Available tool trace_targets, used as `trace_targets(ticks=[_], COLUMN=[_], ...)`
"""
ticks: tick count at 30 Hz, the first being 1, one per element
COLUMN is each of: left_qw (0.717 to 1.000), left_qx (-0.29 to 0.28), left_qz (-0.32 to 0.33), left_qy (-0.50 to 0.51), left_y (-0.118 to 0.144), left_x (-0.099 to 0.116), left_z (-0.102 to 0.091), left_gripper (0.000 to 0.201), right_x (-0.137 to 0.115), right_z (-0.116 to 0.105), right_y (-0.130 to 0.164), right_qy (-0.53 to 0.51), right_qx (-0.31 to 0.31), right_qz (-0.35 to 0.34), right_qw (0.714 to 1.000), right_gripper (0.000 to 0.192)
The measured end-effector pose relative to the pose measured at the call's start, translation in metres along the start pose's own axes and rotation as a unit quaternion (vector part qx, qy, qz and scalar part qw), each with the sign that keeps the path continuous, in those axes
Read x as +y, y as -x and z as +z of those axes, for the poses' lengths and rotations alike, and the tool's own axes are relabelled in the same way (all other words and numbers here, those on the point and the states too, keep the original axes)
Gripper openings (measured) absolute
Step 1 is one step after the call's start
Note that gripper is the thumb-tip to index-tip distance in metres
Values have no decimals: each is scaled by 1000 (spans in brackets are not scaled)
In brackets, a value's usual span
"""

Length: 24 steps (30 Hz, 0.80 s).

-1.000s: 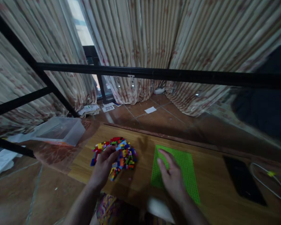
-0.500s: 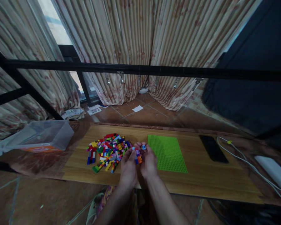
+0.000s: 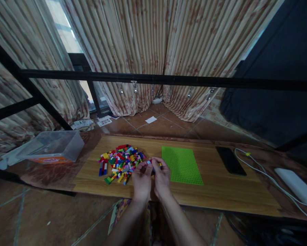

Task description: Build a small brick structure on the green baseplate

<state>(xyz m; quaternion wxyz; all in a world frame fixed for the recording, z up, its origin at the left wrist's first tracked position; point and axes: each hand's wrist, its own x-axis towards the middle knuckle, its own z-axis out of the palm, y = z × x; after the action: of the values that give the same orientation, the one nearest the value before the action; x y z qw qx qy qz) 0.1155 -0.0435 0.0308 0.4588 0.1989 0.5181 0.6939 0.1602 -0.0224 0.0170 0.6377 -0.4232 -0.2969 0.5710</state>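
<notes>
My left hand and my right hand meet above the front middle of the wooden board. Between their fingertips they grip a small cluster of toy bricks, mostly hidden by the fingers; a light blue and a red bit show. Left of my hands lies a heap of multicoloured toy bricks, with a row of joined blue, red and white bricks at its left edge. Just right of my right hand, a bright green studded baseplate lies flat on the board.
A clear plastic box with an orange label stands at the left. On the right are a black phone, a white cable and a white power bank. A black rail crosses beyond the wooden board.
My right fingers have closed inward over the bricks; the orange and blue bricks and the separate light blue one seen before are now largely covered. The view has shifted slightly.
</notes>
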Motion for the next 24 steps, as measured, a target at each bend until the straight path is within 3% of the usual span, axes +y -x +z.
trace_targets(ticks=[3,6,9,13,17,24], left_qw=[1000,1000,1000,998,997,989], left_qx=[14,-3,-20,0,4,-45], left_qz=[6,2,-15,-54,-53,41], left_qy=[-2,-7,-15,-41,-58,-135], left_y=[-3,-8,-14,-22,-27,-33], left_x=[-6,-12,-16,-14,-16,-29], left_z=[0,-2,-7,-14,-15,-18], left_gripper=[24,24,27,30,27,27], right_x=[5,9,13,15,22,40], right_z=[2,3,1,-5,-5,-4], right_y=[-7,-15,-21,-23,-22,-28], right_qy=[7,-38,-107,-176,-197,-111], right_qx=[50,82,72,31,0,-1], right_qz=[3,51,129,197,193,114], right_qw=[999,995,983,964,961,987], right_gripper=[26,27,24,22,22,29])
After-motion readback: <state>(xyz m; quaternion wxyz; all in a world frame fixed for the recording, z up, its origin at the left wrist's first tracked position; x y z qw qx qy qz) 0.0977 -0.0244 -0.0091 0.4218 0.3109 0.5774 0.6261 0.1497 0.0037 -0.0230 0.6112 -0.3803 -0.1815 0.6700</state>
